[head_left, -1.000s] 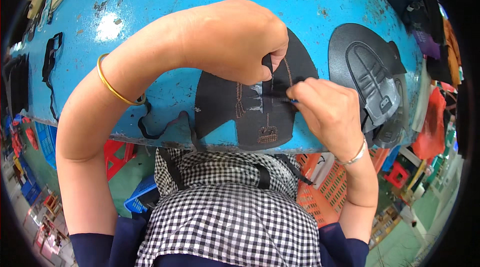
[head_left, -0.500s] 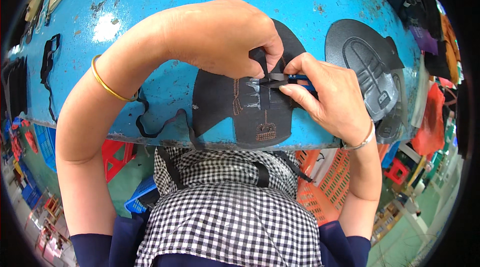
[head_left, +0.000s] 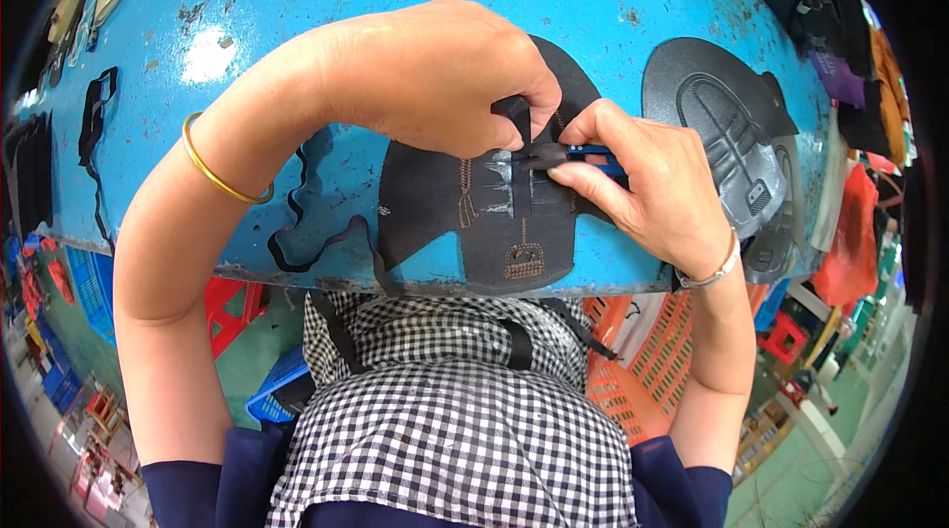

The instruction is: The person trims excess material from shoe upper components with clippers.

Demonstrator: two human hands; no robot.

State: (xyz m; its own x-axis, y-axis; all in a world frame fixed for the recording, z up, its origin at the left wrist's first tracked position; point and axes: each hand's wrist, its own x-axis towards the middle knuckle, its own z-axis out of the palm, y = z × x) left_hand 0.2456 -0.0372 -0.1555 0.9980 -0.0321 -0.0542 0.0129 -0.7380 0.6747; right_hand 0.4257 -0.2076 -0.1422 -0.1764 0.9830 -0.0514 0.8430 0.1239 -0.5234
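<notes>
My left hand (head_left: 473, 81) pinches a black strap (head_left: 512, 111) between thumb and fingers, above a dark, shaped pad (head_left: 425, 194). Orange-brown stitching and a stitched box near the lower end mark the pad's surface. In my right hand (head_left: 654, 177) is a pair of thread snips (head_left: 594, 153) with blue handles, held between thumb and forefinger. The blades lie close together against the strap, right below my left fingertips. Whether the blades have cut anything cannot be seen.
A similar black moulded pad (head_left: 707, 132) lies to the right on the blue table (head_left: 267, 4). One loose black strap (head_left: 297, 256) trails by my left arm, another (head_left: 96, 123) lies farther left. Dark items stand at the far right corner. An orange crate (head_left: 647, 360) is below the table edge.
The snips' blades were spread apart and have come together at the strap. My right thumb has moved in slightly. The pad and left hand have barely shifted.
</notes>
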